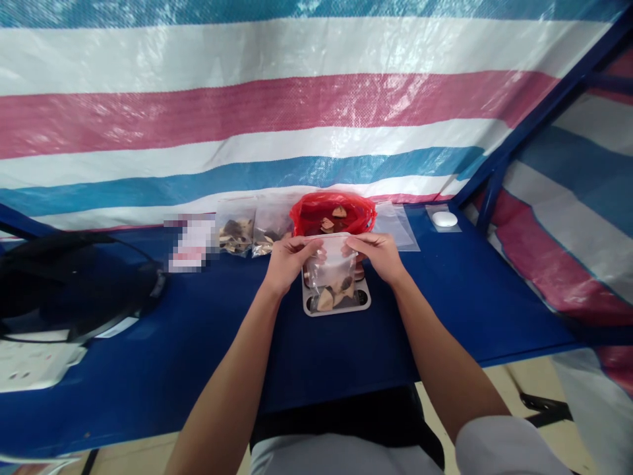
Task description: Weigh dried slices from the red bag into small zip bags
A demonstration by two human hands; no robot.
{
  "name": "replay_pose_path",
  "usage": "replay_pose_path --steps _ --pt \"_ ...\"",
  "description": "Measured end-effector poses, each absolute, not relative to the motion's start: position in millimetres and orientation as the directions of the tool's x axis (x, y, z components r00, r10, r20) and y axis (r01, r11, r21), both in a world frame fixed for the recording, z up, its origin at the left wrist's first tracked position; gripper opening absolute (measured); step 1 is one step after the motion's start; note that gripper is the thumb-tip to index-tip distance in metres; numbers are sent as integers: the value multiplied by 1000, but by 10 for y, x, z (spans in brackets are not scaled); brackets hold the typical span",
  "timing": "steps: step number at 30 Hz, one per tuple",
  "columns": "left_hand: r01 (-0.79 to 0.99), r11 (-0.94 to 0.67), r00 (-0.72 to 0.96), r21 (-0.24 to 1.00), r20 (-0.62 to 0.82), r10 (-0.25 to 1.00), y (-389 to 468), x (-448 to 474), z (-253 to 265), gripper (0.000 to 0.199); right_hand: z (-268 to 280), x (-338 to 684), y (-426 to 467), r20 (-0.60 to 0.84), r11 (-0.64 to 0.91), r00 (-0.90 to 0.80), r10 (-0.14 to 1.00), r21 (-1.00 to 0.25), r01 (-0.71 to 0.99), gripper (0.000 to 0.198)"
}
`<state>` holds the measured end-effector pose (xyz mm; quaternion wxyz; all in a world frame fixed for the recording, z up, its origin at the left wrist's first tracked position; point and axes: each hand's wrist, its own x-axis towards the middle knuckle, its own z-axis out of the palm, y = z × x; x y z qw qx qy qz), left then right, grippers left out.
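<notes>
Both hands pinch the top edge of a clear zip bag (332, 267), one at each upper corner. Several pale and dark dried slices (336, 293) lie in the bottom of it. My left hand (289, 260) is closed on the left corner, and my right hand (380, 256) is closed on the right. Under the bag shows a white kitchen scale (364, 305), mostly covered. Just behind, a red plastic bag (363, 210) stands open with more slices (328, 225) inside.
Two filled clear bags (236, 236) lie left of the red bag. Flat clear bags (403, 227) and a small white oval object (444, 219) are to the right. A black bag-like object (79, 284) and a white power strip (37, 363) occupy the left of the blue table (212, 343).
</notes>
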<state>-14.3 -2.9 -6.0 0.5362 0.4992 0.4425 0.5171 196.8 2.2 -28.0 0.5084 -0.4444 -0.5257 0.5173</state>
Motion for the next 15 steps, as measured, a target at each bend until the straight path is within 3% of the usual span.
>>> replay_pose_path --steps 5,10,15 --pt "-189 72 157 979 -42 987 -28 -188 -44 38 -271 1962 26 75 70 -69 995 -995 -75 33" --pt "-191 8 96 981 10 995 -51 -192 32 40 -240 1911 -19 61 48 -83 995 -988 -147 34" --pt "-227 -60 2 972 62 998 -22 -233 162 42 -203 1844 -85 61 32 -231 971 -991 -127 44"
